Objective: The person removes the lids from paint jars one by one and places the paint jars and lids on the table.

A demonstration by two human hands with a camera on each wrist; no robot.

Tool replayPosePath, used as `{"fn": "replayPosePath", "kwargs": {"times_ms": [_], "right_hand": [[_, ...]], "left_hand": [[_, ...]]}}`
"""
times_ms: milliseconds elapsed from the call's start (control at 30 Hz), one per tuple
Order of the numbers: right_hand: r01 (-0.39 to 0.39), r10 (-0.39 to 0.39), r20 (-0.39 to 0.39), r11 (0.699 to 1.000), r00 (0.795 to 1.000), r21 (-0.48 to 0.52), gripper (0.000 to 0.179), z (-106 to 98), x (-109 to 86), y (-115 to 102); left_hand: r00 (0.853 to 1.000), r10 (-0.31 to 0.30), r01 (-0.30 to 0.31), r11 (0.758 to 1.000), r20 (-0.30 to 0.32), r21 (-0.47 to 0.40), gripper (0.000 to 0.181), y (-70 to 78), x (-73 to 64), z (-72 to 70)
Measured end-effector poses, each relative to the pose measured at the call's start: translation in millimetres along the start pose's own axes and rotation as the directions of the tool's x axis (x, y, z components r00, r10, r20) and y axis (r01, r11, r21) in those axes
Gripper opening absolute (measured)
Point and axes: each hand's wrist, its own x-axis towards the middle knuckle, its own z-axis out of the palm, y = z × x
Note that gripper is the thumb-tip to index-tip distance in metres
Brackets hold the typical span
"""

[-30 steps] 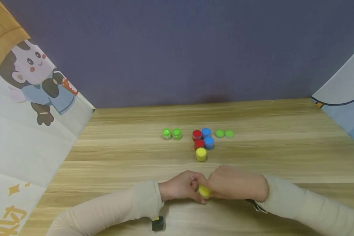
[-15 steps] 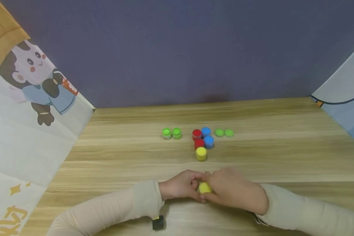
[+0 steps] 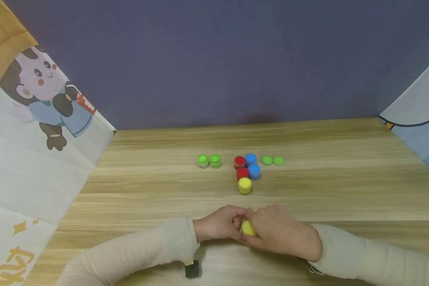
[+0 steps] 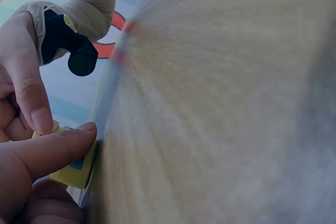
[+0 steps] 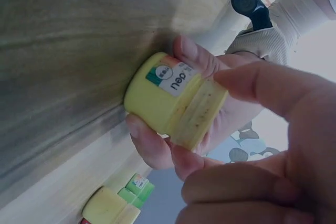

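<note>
A small yellow paint jar (image 5: 157,98) with a "deli" label stands on the table close to the person. My left hand (image 3: 218,224) grips its body, thumb on the near side and fingers on the far side. My right hand (image 3: 284,232) pinches the jar's lid (image 5: 200,113) at the rim between thumb and index finger, its other fingers curled. In the right wrist view the lid sits on top of the jar, with small dark specks along its side. The left wrist view shows the left thumb (image 4: 58,150) across the jar, hiding part of it.
Farther back stands a second yellow jar (image 3: 244,186), with red jars (image 3: 239,162) and blue jars (image 3: 254,171) grouped behind it. Two green jars (image 3: 209,161) stand to the left, uncovered. Two green lids (image 3: 273,161) lie to the right. A dark wall (image 3: 236,63) borders the table's back.
My right hand has rotated at the lid and its wrist has dropped slightly toward the person, showing more of the yellow top. My left hand keeps its grip in the same place.
</note>
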Motion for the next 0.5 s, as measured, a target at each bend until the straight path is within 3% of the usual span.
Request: {"fn": "replayPosePath", "kwargs": {"times_ms": [167,400,500], "right_hand": [[0.058,-0.058,0.015,0.998,0.998,0.01,0.03,-1.6,-0.1,3.3],[0.128,-0.127,0.115,0.992,0.985,-0.007,0.028,-9.2,1.3,7.8],[0.173,-0.167,0.149,0.984,0.975,-0.03,0.036,-13.2,2.4,10.2]], "left_hand": [[1.0,0.005,-0.005,1.0,0.015,0.001,0.041,0.3,0.2,-0.9],[1.0,0.018,-0.019,1.0,0.019,0.02,0.04,0.0,1.5,-1.0],[1.0,0.02,-0.02,1.0,0.009,0.024,0.037,-0.3,1.2,-0.3]]}}
